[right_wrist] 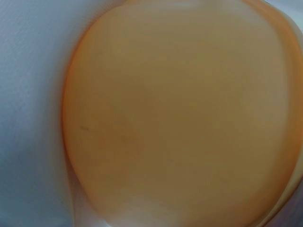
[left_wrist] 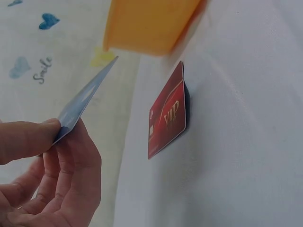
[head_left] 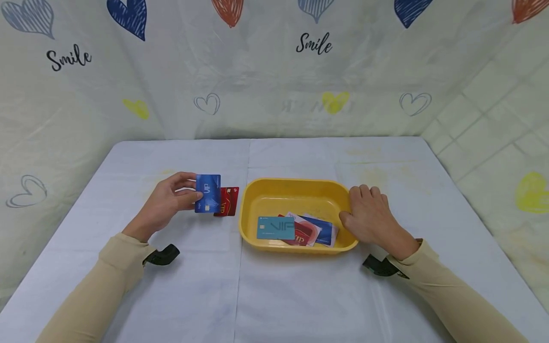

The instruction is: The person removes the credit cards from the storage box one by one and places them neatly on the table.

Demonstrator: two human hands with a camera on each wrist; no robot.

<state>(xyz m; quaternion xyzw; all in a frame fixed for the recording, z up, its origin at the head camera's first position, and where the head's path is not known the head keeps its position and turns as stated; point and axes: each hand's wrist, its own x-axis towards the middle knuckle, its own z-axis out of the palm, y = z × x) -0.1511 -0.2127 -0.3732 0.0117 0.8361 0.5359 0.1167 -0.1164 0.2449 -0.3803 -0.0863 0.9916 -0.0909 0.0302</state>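
Blue VIP card (head_left: pixel 208 186), in the head view, is pinched by the left hand (head_left: pixel 167 200) nearer the tabletop's (head_left: pixel 296 295) left edge than the yellow tray (head_left: pixel 296 180), which the right hand (head_left: pixel 371 214) grips, likely for steadiness. Left wrist view: open room separates it from the red VIP card (left_wrist: pixel 163 125). Right wrist view: mostly tray.

Plain beige sleeves (head_left: pixel 92 293) end in cuffs (head_left: pixel 124 255) with dark, curved pieces (head_left: pixel 163 256) beneath.

A blue card (head_left: pixel 210 190) with white print was pinched aloft in the left hand (head_left: pixel 164 204), left of a yellow tray (head_left: pixel 266 205) gripped at its right end by the right hand (head_left: pixel 372 216).
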